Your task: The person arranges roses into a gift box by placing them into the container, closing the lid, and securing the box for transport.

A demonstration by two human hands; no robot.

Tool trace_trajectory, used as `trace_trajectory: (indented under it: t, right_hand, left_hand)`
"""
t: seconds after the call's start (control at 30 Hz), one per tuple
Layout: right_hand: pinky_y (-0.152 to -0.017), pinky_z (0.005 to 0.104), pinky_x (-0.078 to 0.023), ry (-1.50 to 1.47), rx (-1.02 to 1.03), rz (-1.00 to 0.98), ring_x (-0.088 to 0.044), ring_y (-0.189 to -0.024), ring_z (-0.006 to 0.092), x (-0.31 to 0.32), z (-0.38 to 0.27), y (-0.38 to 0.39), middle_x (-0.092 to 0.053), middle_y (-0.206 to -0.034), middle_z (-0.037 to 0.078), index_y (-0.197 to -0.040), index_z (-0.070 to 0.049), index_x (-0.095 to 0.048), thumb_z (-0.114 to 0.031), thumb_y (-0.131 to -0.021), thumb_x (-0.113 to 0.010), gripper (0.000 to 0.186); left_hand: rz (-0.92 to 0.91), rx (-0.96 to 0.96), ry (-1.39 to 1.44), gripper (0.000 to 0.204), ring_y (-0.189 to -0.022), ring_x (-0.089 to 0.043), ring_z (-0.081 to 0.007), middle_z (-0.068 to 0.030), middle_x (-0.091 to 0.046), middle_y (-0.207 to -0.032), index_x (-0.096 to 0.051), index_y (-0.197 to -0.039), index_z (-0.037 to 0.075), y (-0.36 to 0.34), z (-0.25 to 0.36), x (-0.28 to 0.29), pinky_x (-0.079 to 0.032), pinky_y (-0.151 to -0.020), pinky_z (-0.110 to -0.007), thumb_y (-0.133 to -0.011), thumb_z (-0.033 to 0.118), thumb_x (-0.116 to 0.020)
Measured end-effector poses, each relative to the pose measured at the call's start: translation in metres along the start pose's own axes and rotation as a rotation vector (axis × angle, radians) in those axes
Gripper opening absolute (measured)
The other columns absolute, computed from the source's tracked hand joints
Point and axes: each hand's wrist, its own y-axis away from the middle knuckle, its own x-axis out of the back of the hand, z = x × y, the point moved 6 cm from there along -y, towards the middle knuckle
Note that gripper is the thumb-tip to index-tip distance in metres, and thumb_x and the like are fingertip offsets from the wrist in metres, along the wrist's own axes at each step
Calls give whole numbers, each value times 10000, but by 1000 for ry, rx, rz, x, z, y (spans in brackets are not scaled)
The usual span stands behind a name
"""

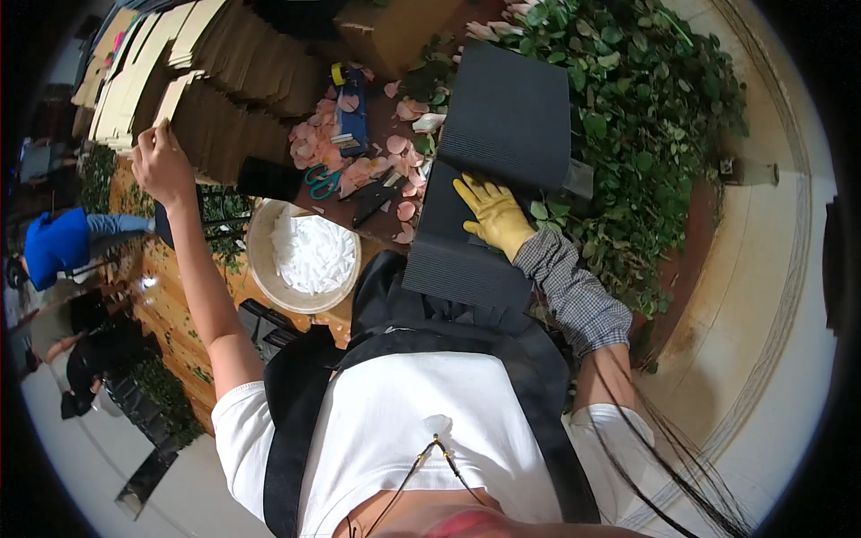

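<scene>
Right hand (491, 215), yellow-gloved, flat and open on black sheets (507, 125) mid-frame; left hand (161, 161) pinching cardboard strip (174, 97) upper left.

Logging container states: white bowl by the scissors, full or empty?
Filled, not empty: the bowl holds a heap of white pieces close to its rim.

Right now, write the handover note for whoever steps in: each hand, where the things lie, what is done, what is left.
Left hand: bare, reaching out to the stacks of flat brown cardboard sheets, fingers on the edge of one pale sheet; whether the grip is closed is unclear.
Right hand: in a yellow glove, flat and open on a dark corrugated sheet lying on the table.
Nearby: white bowl of white pieces, teal-handled scissors, scattered pink petals, green foliage.
Done: dark sheet laid out.
Left: nothing is on it yet.
</scene>
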Motion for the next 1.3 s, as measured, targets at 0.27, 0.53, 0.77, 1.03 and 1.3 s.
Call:
trace_trajectory:
  t: [0.27, 0.53, 0.77, 1.03, 1.3]
  right_hand:
    - [-1190, 444, -229, -67, -63, -209, -312, -1455, 283, -6, -6, -4, -250, -1632, 97, -1598, -136, -163, -424, -921, -634, 873]
    - [-1142, 462, -292, -62, -48, -251, -390, -1406, 297, -6, 1, -8, -280, -1631, 88, -1601, -170, -163, -432, -917, -615, 861]
    - [-839, 440, -518, -691, -83, 144, -650, -913, 332, 21, 50, 19, -703, -911, 121, -916, -41, -707, -174, -855, -654, 156]
    - [-983, 425, -475, -72, -237, -235, -569, -1226, 273, -2, 10, 0, -520, -1441, 79, -1503, -132, -401, -281, -898, -660, 675]
    - [-1020, 420, -453, -437, -139, -26, -570, -1240, 278, 16, 19, 11, -563, -1407, 111, -1372, -95, -546, -194, -909, -611, 477]
  left_hand:
    - [303, -63, -120, 63, -862, -686, -220, 4, -728, -971, -750, -948, 250, -30, -10, 64, -535, -639, -330, -885, 248, -739]
    - [-1754, 106, 1728, 193, -777, -570, -72, -4, -645, -882, -670, -1013, 18, 144, 268, 95, -457, -689, -228, -951, 201, -666]
    - [-1366, 99, 1780, 313, -668, -527, -64, -20, -616, -729, -594, -941, -9, 242, 397, 35, -461, -604, -249, -919, 261, -751]
    - [-1048, -465, 1138, 338, -706, -694, -334, -184, -697, -772, -651, -895, 8, 185, 389, 78, -531, -637, -411, -907, 344, -694]
    - [-1295, -825, 1404, 363, -859, -707, -376, -241, -711, -939, -606, -1116, -62, 224, 429, 77, -553, -776, -414, -868, 202, -609]
